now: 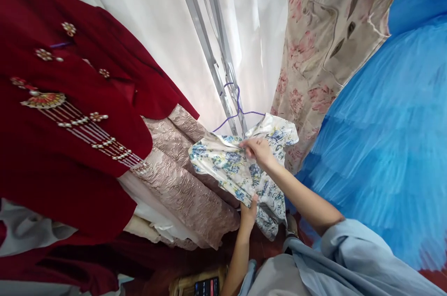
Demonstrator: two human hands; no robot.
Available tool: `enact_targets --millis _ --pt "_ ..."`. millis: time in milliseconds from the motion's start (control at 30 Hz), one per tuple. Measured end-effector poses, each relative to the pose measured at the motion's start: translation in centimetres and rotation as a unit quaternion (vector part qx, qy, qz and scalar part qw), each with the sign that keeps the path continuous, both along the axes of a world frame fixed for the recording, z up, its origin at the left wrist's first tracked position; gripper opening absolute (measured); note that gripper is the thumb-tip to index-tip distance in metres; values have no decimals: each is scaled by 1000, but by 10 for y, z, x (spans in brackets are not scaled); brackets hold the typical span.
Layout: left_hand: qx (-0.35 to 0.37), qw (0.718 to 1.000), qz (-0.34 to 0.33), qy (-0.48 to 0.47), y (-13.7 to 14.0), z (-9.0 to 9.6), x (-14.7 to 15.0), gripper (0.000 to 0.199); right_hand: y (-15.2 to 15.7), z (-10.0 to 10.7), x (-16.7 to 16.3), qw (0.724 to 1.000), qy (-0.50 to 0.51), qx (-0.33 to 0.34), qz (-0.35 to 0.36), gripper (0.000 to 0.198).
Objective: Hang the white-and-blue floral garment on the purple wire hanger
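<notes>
A small white dress with blue and yellow flowers (223, 161) hangs on a purple wire hanger (239, 108), whose hook is over a bar of a metal stand (206, 39). My right hand (258, 150) pinches the front of the dress near the neckline, its fingers curled together on the cloth. Lower down, my left hand (248, 214) grips the edge of the same dress near its waist, thumb on top and most fingers hidden behind the fabric. The front of the dress looks parted, its left side pulled outward.
On the left hang a dark red jacket (115, 58) with beaded ornaments and a pink textured skirt (181, 184). At right are a beige floral garment (307, 53) and a blue tulle dress (391, 147). White curtains (139, 7) hang behind. A woven stool (178, 286) carries a phone (206, 287).
</notes>
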State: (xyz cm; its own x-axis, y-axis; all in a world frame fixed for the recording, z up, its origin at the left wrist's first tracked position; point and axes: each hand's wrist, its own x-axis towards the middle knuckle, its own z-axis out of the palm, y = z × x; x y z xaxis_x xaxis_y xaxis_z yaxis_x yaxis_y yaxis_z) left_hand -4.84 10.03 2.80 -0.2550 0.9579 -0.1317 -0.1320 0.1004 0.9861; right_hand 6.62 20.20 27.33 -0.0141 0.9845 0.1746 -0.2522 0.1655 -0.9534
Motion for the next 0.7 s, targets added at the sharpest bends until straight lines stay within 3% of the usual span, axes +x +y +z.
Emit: enact_targets --millis 100,200,267,400,467,700 --pt "-17 1000 5 -1 -6 0 4 56 14 58 10 997 -2 78 -22 27" --pt "-21 1000 2 2 -15 2 9 53 8 79 21 986 -115 105 63 32" --pt "-13 1000 -7 2 -19 6 12 54 0 66 25 966 -226 89 89 37" --pt "4 1000 -15 -8 -24 13 9 60 -12 17 25 930 -354 91 -47 24" --pt "1 1000 -26 -4 -26 16 5 60 -14 1 24 912 -386 113 -80 28" --pt "-21 999 -30 17 -34 22 -2 63 -24 -1 21 887 -434 137 -81 20"
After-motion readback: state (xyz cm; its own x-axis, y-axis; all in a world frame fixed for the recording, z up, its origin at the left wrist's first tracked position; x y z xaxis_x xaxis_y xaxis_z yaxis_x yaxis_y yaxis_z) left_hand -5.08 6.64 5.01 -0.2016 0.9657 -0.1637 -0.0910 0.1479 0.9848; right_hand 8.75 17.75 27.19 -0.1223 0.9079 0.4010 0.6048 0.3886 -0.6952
